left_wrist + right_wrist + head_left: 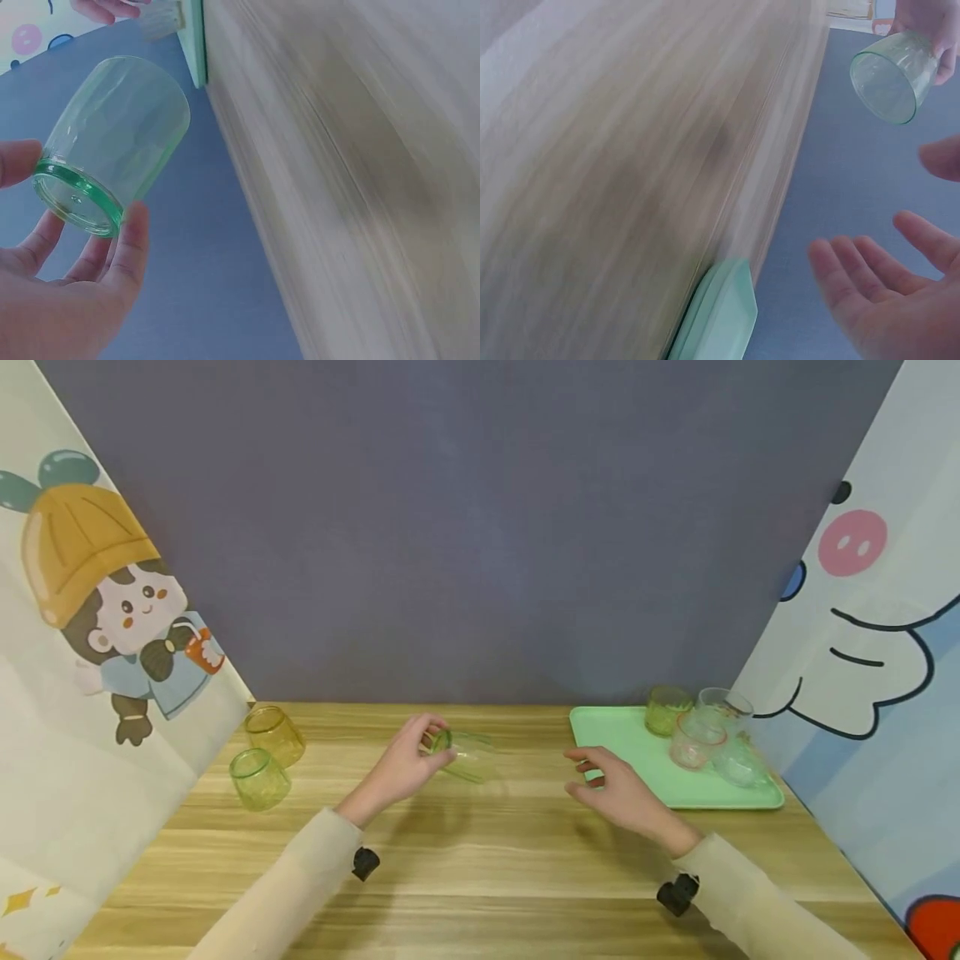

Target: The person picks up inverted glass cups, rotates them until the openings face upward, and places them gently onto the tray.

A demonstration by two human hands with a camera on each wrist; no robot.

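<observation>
Cups: one held [467,755], two left [267,753], four on tray [705,737]

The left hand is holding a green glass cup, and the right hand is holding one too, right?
Not quite. The left hand does hold the green glass cup, but the right hand is open and holds nothing. The head view shows this.

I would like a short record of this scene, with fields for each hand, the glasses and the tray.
left hand: left hand holds a green glass by its base, tipped on its side above the table
right hand: right hand open, fingers relaxed, holding nothing, beside the tray
tray: green tray at the far right of the table
glasses on tray: four, one green, the rest clear or pinkish
glasses at left: two yellowish glasses on the table
</observation>
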